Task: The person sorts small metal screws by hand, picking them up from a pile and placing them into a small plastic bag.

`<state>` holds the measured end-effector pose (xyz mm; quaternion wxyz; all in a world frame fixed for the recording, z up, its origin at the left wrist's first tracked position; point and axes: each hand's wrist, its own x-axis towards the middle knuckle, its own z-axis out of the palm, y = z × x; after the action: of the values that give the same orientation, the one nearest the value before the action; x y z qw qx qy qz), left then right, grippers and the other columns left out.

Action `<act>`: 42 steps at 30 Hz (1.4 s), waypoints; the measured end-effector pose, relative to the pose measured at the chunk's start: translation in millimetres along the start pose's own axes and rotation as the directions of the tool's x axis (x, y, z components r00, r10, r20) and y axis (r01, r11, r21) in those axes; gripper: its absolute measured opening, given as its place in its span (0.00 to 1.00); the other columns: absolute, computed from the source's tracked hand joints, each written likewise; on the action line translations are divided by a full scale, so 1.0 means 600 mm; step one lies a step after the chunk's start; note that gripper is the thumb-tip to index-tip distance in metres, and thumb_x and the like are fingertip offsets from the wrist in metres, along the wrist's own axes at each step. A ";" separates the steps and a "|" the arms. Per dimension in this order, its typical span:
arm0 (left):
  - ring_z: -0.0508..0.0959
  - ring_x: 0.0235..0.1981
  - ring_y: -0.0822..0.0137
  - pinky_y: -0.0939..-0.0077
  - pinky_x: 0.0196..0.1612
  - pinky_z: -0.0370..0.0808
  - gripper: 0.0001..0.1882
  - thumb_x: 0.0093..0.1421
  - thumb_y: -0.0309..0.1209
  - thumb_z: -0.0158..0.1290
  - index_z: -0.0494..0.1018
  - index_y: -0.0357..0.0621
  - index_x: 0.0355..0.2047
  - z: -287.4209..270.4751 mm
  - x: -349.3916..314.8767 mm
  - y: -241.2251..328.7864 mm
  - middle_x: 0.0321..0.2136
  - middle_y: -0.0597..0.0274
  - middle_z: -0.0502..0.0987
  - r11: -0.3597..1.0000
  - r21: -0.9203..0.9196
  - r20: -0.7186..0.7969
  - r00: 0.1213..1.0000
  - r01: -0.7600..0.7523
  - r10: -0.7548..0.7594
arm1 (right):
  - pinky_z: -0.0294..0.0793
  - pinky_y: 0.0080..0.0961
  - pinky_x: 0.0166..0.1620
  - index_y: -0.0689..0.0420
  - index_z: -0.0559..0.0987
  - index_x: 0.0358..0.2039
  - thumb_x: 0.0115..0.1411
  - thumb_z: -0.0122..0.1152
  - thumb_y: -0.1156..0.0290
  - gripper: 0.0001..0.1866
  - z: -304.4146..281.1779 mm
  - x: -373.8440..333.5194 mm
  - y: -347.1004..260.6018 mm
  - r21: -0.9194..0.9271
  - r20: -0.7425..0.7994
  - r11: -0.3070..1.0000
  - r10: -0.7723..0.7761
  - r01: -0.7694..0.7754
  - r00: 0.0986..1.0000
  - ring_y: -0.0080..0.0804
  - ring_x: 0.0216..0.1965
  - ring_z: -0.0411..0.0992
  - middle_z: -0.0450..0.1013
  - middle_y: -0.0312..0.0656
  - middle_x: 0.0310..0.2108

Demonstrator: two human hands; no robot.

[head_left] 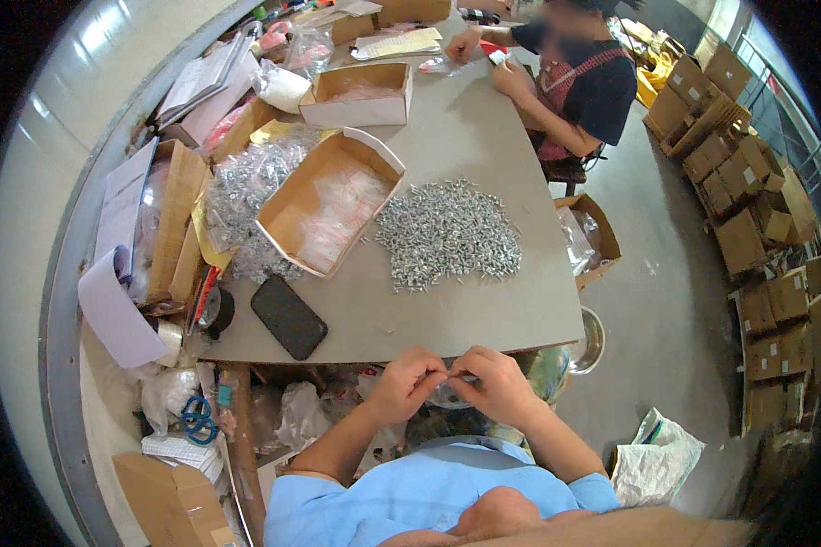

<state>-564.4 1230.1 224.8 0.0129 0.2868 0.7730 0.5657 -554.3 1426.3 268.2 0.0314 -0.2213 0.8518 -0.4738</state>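
Both my hands meet just in front of the table's near edge, fingertips close together. My left hand (409,383) is closed in a pinch, and my right hand (494,387) pinches from the other side. Between them is what looks like a small clear plastic bag (445,396), mostly hidden by the fingers. Beyond the hands, a wide heap of small silvery screws (452,232) lies on the grey table (456,333). Left of the heap, an open cardboard box (278,219) holds clear plastic bags (337,219). A black phone (288,316) lies near the front edge.
Bagged metal parts (246,196) and a second box (356,111) crowd the table's left side. Across the table a co-worker (570,91) sits handling a small red-and-white item. A metal bowl (588,342), a white sack (657,460) and stacked cartons (775,301) stand right. Blue-handled scissors (198,419) lie lower left.
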 end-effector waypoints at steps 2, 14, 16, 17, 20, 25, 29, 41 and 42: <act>0.72 0.28 0.58 0.70 0.33 0.70 0.03 0.57 0.25 0.53 0.72 0.39 0.32 -0.001 0.001 -0.001 0.28 0.56 0.73 1.000 0.005 0.011 1.000 -0.028 0.028 | 0.71 0.37 0.36 0.57 0.75 0.31 0.48 0.63 0.73 0.09 0.002 0.000 0.006 -0.050 0.030 0.998 -0.025 0.026 0.999 0.46 0.35 0.71 0.72 0.45 0.30; 0.70 0.27 0.76 0.80 0.30 0.69 0.06 0.61 0.29 0.51 0.74 0.39 0.33 -0.198 0.091 -0.008 0.25 0.66 0.74 0.904 0.289 -0.592 0.801 0.316 -0.091 | 0.70 0.36 0.39 0.59 0.72 0.29 0.49 0.61 0.78 0.07 -0.030 0.000 0.054 0.142 -0.092 0.977 0.175 -0.161 0.980 0.46 0.35 0.69 0.70 0.45 0.31; 0.70 0.25 0.75 0.79 0.29 0.68 0.07 0.60 0.29 0.52 0.73 0.37 0.31 -0.282 0.136 -0.016 0.25 0.63 0.74 0.901 0.390 -0.753 0.628 0.189 0.194 | 0.70 0.37 0.43 0.58 0.73 0.32 0.50 0.62 0.75 0.08 -0.030 0.005 0.084 -0.031 -0.207 0.983 0.169 -0.179 0.964 0.46 0.38 0.69 0.70 0.47 0.34; 0.71 0.26 0.73 0.78 0.30 0.69 0.07 0.59 0.29 0.53 0.73 0.37 0.31 -0.305 0.156 -0.022 0.25 0.62 0.75 0.914 0.377 -0.802 0.546 0.152 0.241 | 0.69 0.38 0.45 0.58 0.73 0.33 0.51 0.62 0.75 0.09 -0.026 0.010 0.100 -0.096 -0.293 0.976 0.158 -0.193 0.943 0.47 0.40 0.69 0.70 0.47 0.36; 0.76 0.29 0.64 0.70 0.35 0.72 0.07 0.58 0.29 0.51 0.74 0.38 0.34 -0.332 0.200 -0.036 0.27 0.58 0.77 0.826 0.512 -0.628 0.758 0.234 0.175 | 0.60 0.42 0.57 0.57 0.68 0.51 0.53 0.62 0.67 0.26 -0.018 0.032 0.153 -0.268 -0.397 0.914 0.183 -0.304 0.899 0.54 0.57 0.58 0.60 0.56 0.55; 0.77 0.39 0.52 0.59 0.45 0.73 0.11 0.56 0.30 0.49 0.76 0.43 0.37 -0.328 0.214 -0.153 0.35 0.54 0.77 0.265 0.919 -0.223 0.938 0.293 -0.263 | 0.43 0.49 0.65 0.58 0.53 0.64 0.57 0.54 0.46 0.43 -0.020 0.109 0.160 -0.552 -0.268 0.720 0.325 -0.421 0.907 0.56 0.67 0.40 0.42 0.59 0.66; 0.76 0.38 0.47 0.54 0.43 0.74 0.08 0.53 0.30 0.52 0.75 0.38 0.31 -0.324 0.222 -0.169 0.35 0.47 0.75 0.172 0.937 -0.243 0.919 0.305 -0.309 | 0.42 0.50 0.65 0.58 0.53 0.65 0.56 0.51 0.40 0.45 0.019 0.131 0.155 -0.600 -0.181 0.750 0.211 -0.278 0.960 0.56 0.67 0.38 0.41 0.59 0.66; 0.79 0.31 0.58 0.67 0.35 0.75 0.06 0.43 0.23 0.56 0.68 0.36 0.18 -0.335 0.215 -0.133 0.28 0.53 0.79 0.721 0.580 -0.391 0.906 0.379 -0.162 | 0.43 0.50 0.65 0.54 0.58 0.63 0.53 0.62 0.52 0.41 0.047 0.050 0.108 -0.514 -0.014 0.858 -0.001 -0.006 1.000 0.53 0.68 0.39 0.46 0.50 0.66; 0.79 0.30 0.61 0.70 0.34 0.75 0.07 0.41 0.21 0.56 0.67 0.36 0.16 -0.335 0.212 -0.132 0.27 0.53 0.79 0.790 0.494 -0.413 0.898 0.363 -0.153 | 0.43 0.51 0.65 0.54 0.58 0.63 0.52 0.63 0.53 0.42 0.047 0.046 0.110 -0.491 -0.053 0.870 0.004 -0.030 0.999 0.53 0.68 0.39 0.46 0.50 0.66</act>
<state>-774.1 1098.7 265.8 -0.1315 0.0618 0.9259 0.3488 -594.8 1422.5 203.1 -0.0433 -0.2026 0.9467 -0.2467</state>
